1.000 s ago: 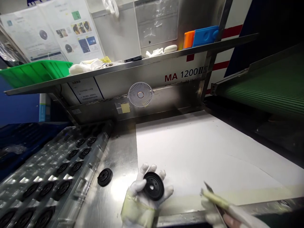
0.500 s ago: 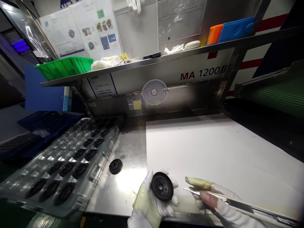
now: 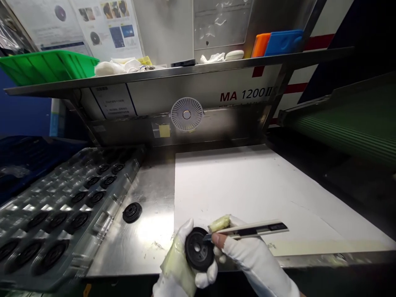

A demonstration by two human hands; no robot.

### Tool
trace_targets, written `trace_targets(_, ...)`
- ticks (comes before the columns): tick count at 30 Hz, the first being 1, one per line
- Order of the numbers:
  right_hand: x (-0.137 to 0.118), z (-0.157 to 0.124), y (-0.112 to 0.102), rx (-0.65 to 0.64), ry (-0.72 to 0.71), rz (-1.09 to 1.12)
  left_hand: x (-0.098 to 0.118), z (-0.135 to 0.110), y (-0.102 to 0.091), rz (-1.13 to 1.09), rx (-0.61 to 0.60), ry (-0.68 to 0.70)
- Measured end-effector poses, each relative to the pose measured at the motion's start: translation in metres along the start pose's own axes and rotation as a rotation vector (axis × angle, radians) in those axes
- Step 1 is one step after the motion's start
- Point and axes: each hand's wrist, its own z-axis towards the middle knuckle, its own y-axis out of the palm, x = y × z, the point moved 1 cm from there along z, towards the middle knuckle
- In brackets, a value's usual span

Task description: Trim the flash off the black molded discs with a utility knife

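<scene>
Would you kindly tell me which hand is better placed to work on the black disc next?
Probably the right hand: it grips a snap-off utility knife with the blade tip at the disc's edge, while the left hand is occupied holding the black disc.

Clear plastic blister tray (image 3: 74, 206) holding rows of black rubber discs, on a steel bench (image 3: 148, 194), with one loose black disc (image 3: 132, 212) just beside it; white paper sheet (image 3: 247, 185) alongside. Overhead, steel shelf (image 3: 185, 71) with green plastic crate (image 3: 46, 66), white cloths (image 3: 113, 67), orange and blue blocks (image 3: 276, 43). Small white fan (image 3: 187, 114) beneath; printed sheets (image 3: 105, 24) above.
</scene>
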Motion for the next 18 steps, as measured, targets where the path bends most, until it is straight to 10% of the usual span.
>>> trace_targets(7,-0.004,0.001,-0.005,0.091,-0.027,-0.047,0.003,-0.007,-0.002,-0.104,-0.152,0.125)
trace_targets(12,-0.006,-0.005,0.004,-0.129,0.027,-0.017,-0.001,-0.002,-0.001,-0.015,-0.021,0.208)
trace_targets(18,0.007,-0.005,0.001,0.001,-0.04,-0.033,-0.001,-0.001,0.002,0.045,-0.018,0.188)
